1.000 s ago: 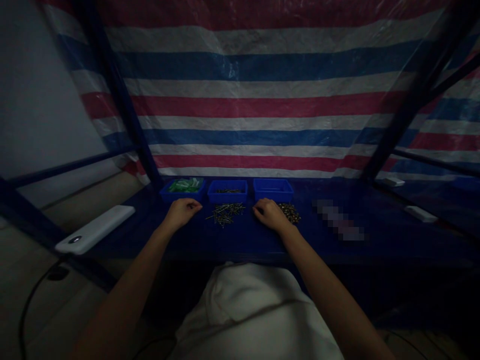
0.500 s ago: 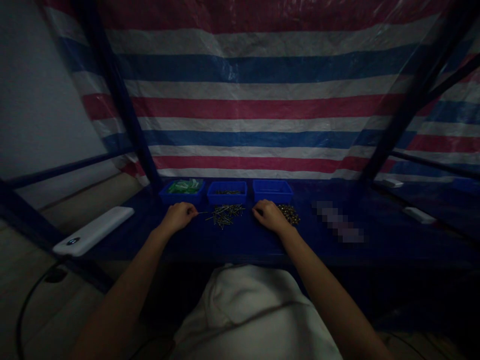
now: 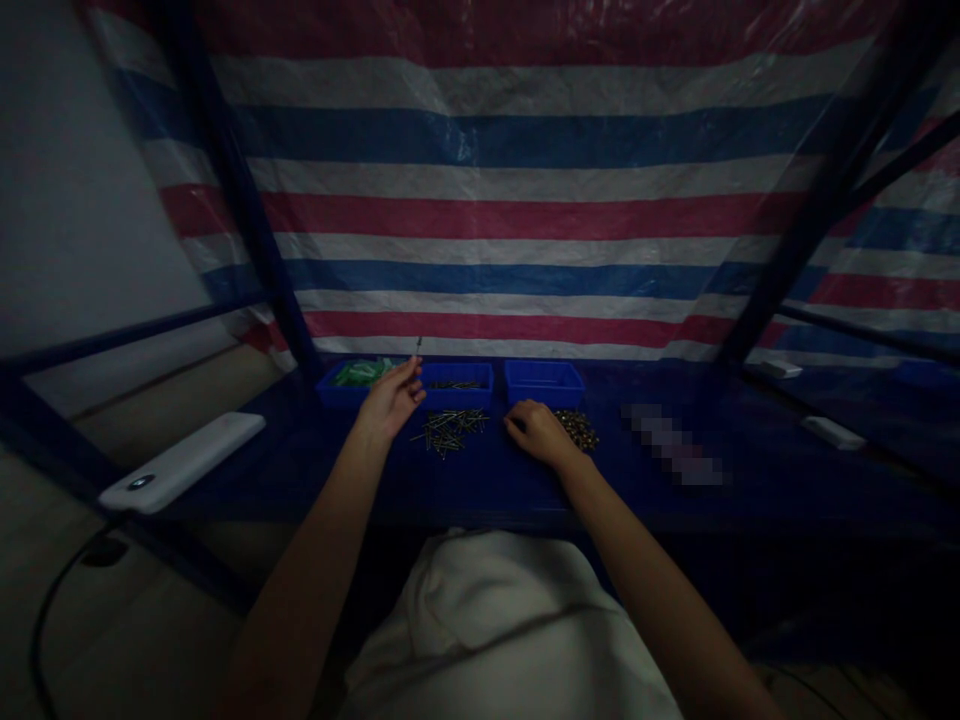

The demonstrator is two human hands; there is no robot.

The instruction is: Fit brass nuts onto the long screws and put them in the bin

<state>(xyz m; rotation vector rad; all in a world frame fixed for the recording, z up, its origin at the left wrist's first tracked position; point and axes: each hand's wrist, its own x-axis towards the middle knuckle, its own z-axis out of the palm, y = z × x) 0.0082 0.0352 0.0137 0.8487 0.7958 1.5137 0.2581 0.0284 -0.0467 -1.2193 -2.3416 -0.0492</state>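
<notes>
My left hand is raised over the gap between the left bin of green pieces and the middle bin. Its fingers pinch a thin metal screw that points upward. My right hand rests closed on the blue table, between a pile of long screws and a pile of small brown nuts. What its fingers hold is hidden. The right bin stands behind it.
A white power bank lies at the table's left edge with a dark cable below it. White blocks sit at the far right. Dark blue frame posts and a striped tarp close the back.
My left hand has lifted off the table and moved right and back with a screw pinched upright in it. My right hand has stayed put.
</notes>
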